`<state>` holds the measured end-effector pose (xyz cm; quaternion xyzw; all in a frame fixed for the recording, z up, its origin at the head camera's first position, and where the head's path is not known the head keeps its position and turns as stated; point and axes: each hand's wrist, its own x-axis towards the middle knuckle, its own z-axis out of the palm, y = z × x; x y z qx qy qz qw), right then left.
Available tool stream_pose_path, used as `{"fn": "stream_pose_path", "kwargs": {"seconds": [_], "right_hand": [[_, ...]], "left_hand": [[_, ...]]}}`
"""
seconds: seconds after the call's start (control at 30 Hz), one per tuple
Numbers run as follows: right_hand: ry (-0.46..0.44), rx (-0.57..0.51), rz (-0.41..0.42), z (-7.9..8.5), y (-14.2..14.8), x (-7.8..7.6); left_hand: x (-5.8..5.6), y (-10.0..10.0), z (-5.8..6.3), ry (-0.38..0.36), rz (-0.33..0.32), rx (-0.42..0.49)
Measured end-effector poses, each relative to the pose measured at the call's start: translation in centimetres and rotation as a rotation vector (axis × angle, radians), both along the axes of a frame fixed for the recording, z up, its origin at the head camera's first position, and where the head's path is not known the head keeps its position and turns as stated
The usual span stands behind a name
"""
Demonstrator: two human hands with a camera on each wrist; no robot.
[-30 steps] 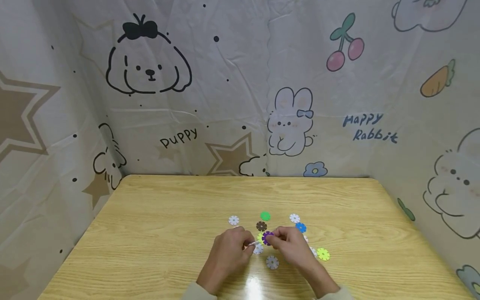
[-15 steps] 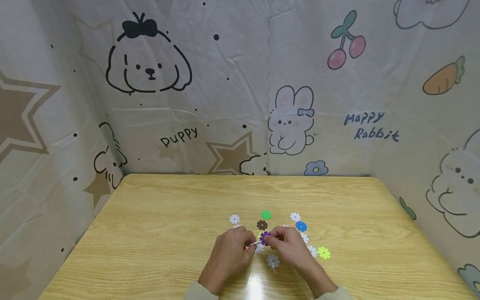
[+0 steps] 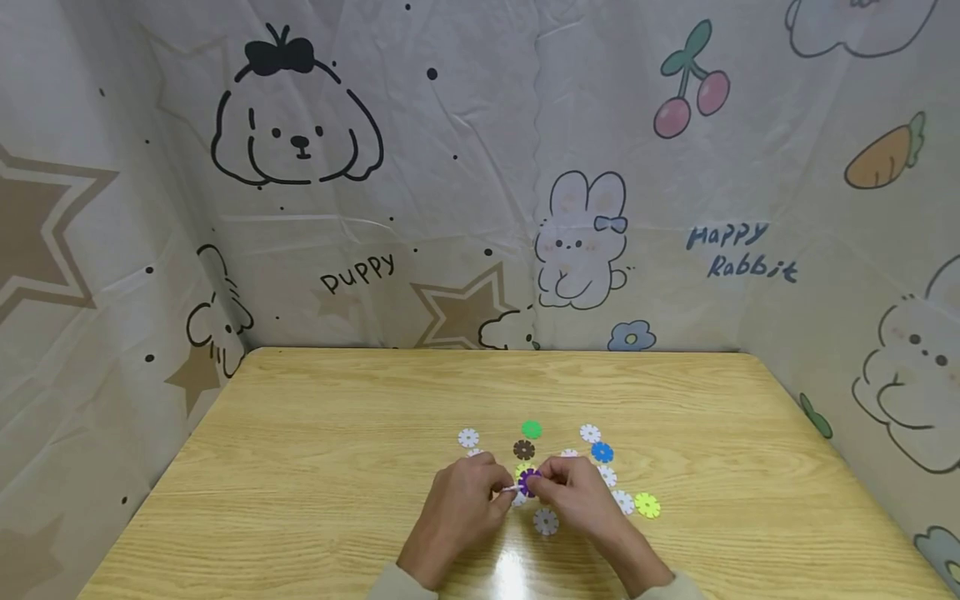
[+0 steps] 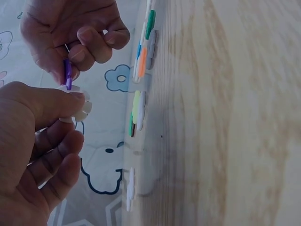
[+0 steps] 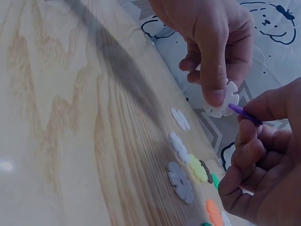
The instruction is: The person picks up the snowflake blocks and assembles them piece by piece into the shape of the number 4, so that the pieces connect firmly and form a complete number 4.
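Note:
Thumb and fingertips of my left hand (image 3: pixel 461 500) pinch a white interlocking disc (image 5: pixel 229 100) with notches round its rim. My right hand (image 3: pixel 581 496) pinches a purple interlocking disc (image 3: pixel 528 483) between thumb and forefinger. In the right wrist view the purple disc meets the white one's rim edge-on, at an angle across it. Both discs are held up above the table, and the left wrist view shows the purple one (image 4: pixel 68 75) right against the white disc's edge. My fingers hide part of each disc.
More discs lie on the wooden table (image 3: pixel 337 433): green (image 3: pixel 532 429), brown (image 3: pixel 523 450), blue (image 3: pixel 602 452), yellow (image 3: pixel 647 506), grey (image 3: pixel 546 522), orange (image 5: pixel 214 213) and several white ones. A printed curtain (image 3: pixel 450 208) hangs behind the table.
My right hand has brought the purple disc slightly left and closer to the white disc, tilting it a little. My left hand has hardly moved and keeps its pinch.

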<state>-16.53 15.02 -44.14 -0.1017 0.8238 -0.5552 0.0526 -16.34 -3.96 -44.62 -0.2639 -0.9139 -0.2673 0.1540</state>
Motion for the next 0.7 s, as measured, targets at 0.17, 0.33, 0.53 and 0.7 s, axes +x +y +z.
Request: {"fn": "stream_pose_path", "kwargs": {"seconds": [0.17,0.33,0.53,0.7], "right_hand": [[-0.017,-0.059,-0.004,0.0,-0.16,0.17],[-0.015,-0.091,-0.023,-0.21,-0.46,0.28],[-0.013,-0.117,-0.042,-0.29,-0.7,0.46],[-0.017,-0.132,-0.052,-0.07,-0.85,0.53]], "left_hand": [[-0.04,0.01,-0.06,0.051,-0.015,-0.001],[-0.13,-0.03,-0.29,0.125,-0.036,0.004],[-0.16,-0.07,-0.44,0.181,-0.064,0.022],[-0.21,0.06,-0.34,0.204,-0.091,0.067]]}}
